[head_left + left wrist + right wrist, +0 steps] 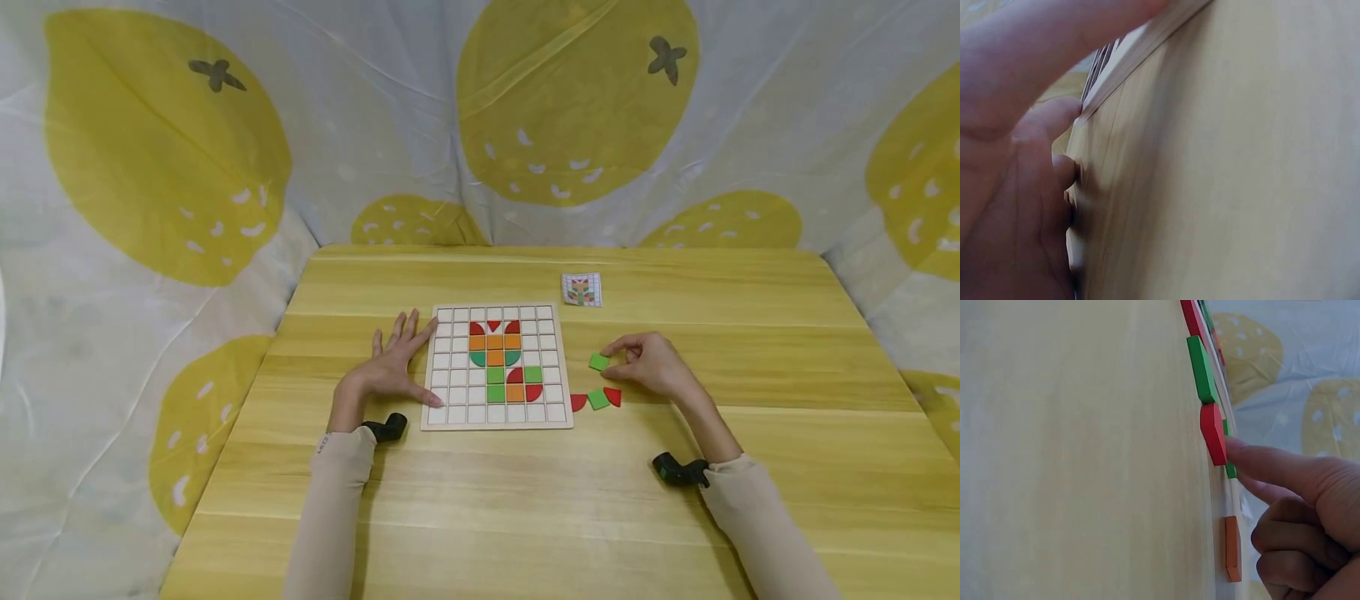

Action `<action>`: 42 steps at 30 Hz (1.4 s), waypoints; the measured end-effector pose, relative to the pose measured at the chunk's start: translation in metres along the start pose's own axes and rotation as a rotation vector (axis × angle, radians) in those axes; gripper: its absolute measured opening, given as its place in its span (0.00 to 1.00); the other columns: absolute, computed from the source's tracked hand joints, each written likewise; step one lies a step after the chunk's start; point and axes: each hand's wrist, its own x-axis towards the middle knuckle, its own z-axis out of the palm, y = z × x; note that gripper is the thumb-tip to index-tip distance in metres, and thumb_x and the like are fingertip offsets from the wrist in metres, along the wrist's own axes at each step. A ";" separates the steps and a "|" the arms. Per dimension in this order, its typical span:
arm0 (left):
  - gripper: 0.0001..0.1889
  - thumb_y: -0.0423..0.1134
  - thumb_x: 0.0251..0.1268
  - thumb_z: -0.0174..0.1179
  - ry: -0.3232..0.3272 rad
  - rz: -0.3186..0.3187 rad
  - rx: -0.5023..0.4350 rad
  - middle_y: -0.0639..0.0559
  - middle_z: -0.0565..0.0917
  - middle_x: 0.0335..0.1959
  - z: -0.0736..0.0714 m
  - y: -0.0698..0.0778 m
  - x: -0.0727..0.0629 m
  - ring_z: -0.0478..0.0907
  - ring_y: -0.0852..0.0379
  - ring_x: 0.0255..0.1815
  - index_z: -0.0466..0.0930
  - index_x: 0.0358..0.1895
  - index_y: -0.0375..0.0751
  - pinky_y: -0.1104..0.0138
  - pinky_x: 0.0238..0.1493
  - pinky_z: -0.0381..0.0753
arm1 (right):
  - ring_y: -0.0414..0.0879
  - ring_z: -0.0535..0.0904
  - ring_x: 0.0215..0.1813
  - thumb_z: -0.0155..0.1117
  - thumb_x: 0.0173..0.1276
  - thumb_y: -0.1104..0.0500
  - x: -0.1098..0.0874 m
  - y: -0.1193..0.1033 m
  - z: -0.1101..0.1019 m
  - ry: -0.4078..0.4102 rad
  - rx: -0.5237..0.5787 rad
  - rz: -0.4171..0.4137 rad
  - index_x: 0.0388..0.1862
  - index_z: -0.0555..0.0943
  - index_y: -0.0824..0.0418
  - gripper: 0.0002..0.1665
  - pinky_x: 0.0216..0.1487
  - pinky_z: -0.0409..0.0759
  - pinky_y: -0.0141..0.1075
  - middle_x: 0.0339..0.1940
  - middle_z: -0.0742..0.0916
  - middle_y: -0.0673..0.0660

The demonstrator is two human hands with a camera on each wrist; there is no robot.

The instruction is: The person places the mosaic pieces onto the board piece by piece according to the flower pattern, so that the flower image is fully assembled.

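Note:
A wooden grid board [459,421] lies on the table, several coloured tiles forming a figure in its cells. My left hand [388,365] spreads its fingers at the board's left side, with thumb and index fingertip on the edge. To the right of the board, my right hand [651,363] pinches a light green square tile [598,362] between thumb and index finger, low over the table. Just nearer to me are a red quarter-circle tile [578,403], another green square tile [597,400] and a second red quarter-circle tile [613,396]. The right wrist view shows an orange tile [1233,549] by the curled fingers.
A small paper card [582,290] printed with a coloured grid figure lies beyond the board, to its right. Behind the wooden table [510,508] hangs a lemon-patterned cloth [390,125]. Each wrist carries a black camera [678,470].

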 end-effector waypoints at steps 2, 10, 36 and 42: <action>0.75 0.62 0.41 0.82 0.002 0.000 0.000 0.37 0.24 0.85 0.000 0.001 -0.001 0.17 0.36 0.85 0.35 0.86 0.50 0.30 0.75 0.16 | 0.40 0.57 0.21 0.78 0.63 0.59 0.000 -0.001 0.001 0.007 -0.010 0.001 0.48 0.89 0.66 0.17 0.26 0.59 0.33 0.15 0.65 0.47; 0.75 0.62 0.41 0.82 0.000 0.000 -0.004 0.36 0.24 0.85 0.001 0.001 -0.001 0.17 0.35 0.85 0.35 0.86 0.50 0.29 0.75 0.16 | 0.39 0.55 0.20 0.77 0.64 0.58 0.000 -0.026 0.017 -0.038 0.047 -0.058 0.50 0.89 0.62 0.16 0.24 0.58 0.31 0.16 0.63 0.46; 0.75 0.63 0.41 0.82 0.005 0.007 -0.006 0.37 0.24 0.85 0.001 -0.001 0.000 0.18 0.36 0.85 0.35 0.86 0.50 0.30 0.76 0.17 | 0.38 0.60 0.21 0.82 0.56 0.60 0.001 -0.083 0.104 -0.244 0.056 -0.208 0.40 0.92 0.57 0.12 0.25 0.57 0.28 0.17 0.70 0.46; 0.75 0.62 0.42 0.82 0.007 0.004 -0.006 0.37 0.24 0.85 0.000 0.000 -0.001 0.18 0.36 0.85 0.35 0.86 0.50 0.30 0.76 0.17 | 0.38 0.60 0.21 0.81 0.58 0.62 0.002 -0.083 0.103 -0.254 0.066 -0.229 0.39 0.93 0.56 0.09 0.25 0.58 0.27 0.17 0.73 0.46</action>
